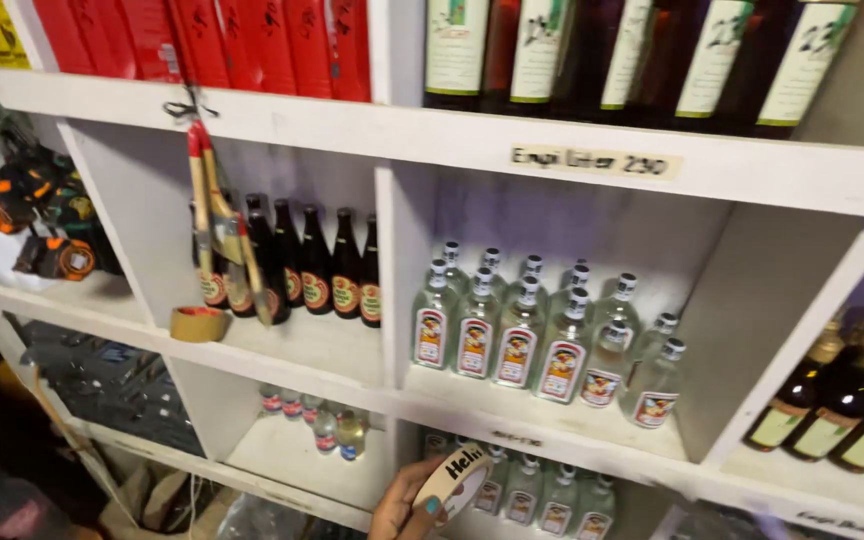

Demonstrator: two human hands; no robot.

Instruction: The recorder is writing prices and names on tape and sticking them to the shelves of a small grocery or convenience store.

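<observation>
Hand [404, 508]: one hand was seen at the bottom edge of the picture, in front of the lower shelf. Which hand it was could not be told. Its fingers were closed around a roll of tape.
Other hand: it was not seen at all.
Roll of tape [452, 472]: it was held up just below the front edge of the white shelf [512, 418], near the clear bottles [542, 345]. It was pale, with writing on its side.
How it would feel: it was judged to be light and stiff, not easy to break. The outside was likely smooth and the loose end sticky. It was best held by the outer ring, or with a finger through the hole.
Second roll [198, 323]: a brown roll of tape was laid on the front edge of the left shelf, just beside the dark bottles [312, 265].
Brushes [214, 215]: they were hung from a string on the shelf edge above.
Hard to see: most of the hand was cut off by the picture edge. The arm was hidden. The bottom left corner was dark and blurry.
</observation>
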